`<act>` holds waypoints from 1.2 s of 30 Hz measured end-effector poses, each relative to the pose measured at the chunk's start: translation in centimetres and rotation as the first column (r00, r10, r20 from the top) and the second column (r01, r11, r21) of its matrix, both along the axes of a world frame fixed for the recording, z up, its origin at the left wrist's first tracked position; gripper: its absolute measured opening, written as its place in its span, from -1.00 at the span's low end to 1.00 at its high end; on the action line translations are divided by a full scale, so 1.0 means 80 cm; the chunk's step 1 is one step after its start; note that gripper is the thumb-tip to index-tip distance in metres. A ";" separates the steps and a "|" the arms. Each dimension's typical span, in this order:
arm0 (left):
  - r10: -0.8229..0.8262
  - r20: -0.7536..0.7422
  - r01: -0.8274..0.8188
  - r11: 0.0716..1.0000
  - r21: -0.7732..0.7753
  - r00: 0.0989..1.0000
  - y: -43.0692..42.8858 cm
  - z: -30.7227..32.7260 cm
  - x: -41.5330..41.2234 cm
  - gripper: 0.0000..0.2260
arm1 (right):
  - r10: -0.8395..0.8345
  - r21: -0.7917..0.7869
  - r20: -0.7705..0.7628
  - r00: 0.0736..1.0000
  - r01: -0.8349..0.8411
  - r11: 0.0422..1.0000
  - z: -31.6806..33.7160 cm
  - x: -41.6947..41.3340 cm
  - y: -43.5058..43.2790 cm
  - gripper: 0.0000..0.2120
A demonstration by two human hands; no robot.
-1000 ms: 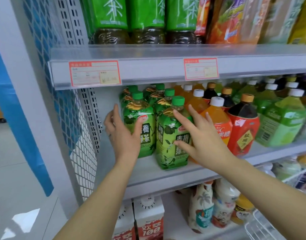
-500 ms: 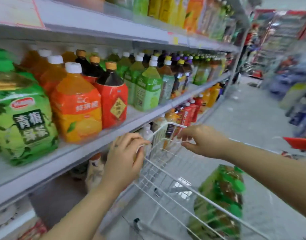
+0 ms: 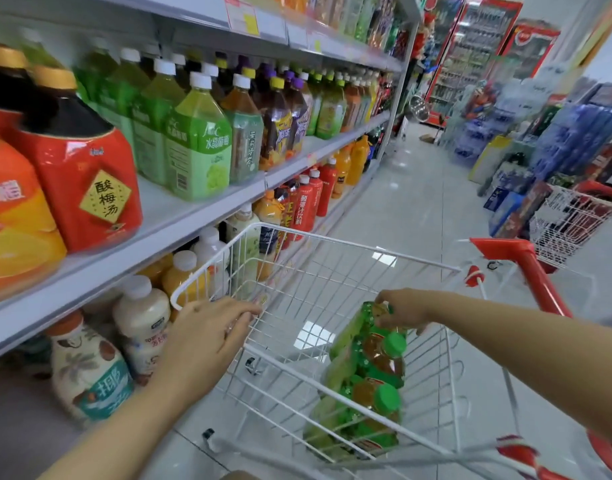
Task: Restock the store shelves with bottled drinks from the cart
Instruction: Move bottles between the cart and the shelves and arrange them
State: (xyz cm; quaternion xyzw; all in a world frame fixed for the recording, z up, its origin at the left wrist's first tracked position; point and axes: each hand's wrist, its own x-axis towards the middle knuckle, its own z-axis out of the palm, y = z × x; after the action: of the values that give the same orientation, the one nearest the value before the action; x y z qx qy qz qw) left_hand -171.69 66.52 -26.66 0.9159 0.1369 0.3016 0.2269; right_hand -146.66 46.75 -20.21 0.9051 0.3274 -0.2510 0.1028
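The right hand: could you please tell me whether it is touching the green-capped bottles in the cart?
Touching. The head view shows the right hand, fingers curled over the top of the farthest of the green-capped bottles in the cart.

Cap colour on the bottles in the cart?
Green; the caps show best in the head view.
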 end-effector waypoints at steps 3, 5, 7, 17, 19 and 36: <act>0.001 -0.033 -0.001 1.000 0.004 0.999 0.001 0.001 0.000 -0.63 | 0.023 0.071 0.160 0.987 -0.035 0.997 -0.021 0.006 0.002 -0.54; -0.014 -0.063 0.014 1.000 0.011 0.998 0.001 0.004 0.000 -0.58 | 0.006 0.154 0.193 0.981 -0.037 0.987 -0.024 0.010 0.002 -0.57; -0.029 -0.128 0.032 0.999 0.016 0.991 -0.001 0.011 -0.001 -0.51 | 0.008 0.236 0.172 0.985 -0.049 0.971 -0.022 0.010 0.005 -0.63; -0.146 -0.119 0.063 0.851 -0.522 0.982 -0.002 0.091 -0.018 -0.64 | 0.132 0.748 0.239 0.962 -0.268 0.608 0.144 -0.084 0.070 -0.89; -0.084 0.031 0.088 0.855 -0.512 0.996 -0.001 0.128 -0.031 -0.61 | 0.196 0.803 0.274 0.941 -0.337 0.492 0.184 -0.120 0.086 -0.91; 0.456 0.485 -0.373 0.890 -0.262 0.747 0.006 0.223 -0.272 -0.36 | 0.813 0.964 0.173 0.556 -0.264 -0.024 0.259 -0.408 0.235 -0.81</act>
State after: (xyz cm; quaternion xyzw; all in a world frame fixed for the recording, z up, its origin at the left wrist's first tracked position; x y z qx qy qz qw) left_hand -193.41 66.96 -8.82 0.7219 0.2905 0.5759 0.2505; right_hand -179.31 65.52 0.51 0.4634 0.7573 -0.1426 -0.4375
